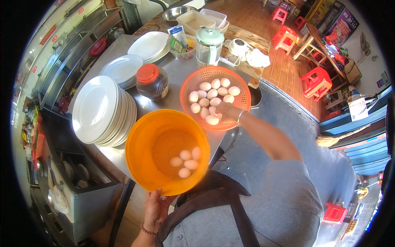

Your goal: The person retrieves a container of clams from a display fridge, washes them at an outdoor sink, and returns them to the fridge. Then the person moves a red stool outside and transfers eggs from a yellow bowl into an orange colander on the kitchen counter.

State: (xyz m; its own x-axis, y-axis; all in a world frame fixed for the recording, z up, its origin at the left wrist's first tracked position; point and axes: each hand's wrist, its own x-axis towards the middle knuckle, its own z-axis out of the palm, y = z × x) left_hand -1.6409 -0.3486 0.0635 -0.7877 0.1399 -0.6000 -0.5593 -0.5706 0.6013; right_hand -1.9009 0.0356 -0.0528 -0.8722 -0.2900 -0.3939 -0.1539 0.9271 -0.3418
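My left hand (156,205) grips the near rim of a deep orange-yellow plastic bucket (143,139), tilted towards me at the steel table's edge. Several pale brown eggs (185,155) lie low on its right side. Beyond it, an orange perforated plastic colander (192,77) holds several more eggs (212,93) in a loose cluster. My right hand (229,113) reaches in over the colander's near right rim, its fingertips down among the nearest eggs. Whether they hold one is hidden by the hand.
Left on the steel table (148,108) stand a tall stack of white plates (95,109), more plates (123,68) and a red-lidded jar (152,81). A lidded pitcher (209,46) and plastic tubs (196,22) stand behind. Red stools (316,83) are on the floor at right.
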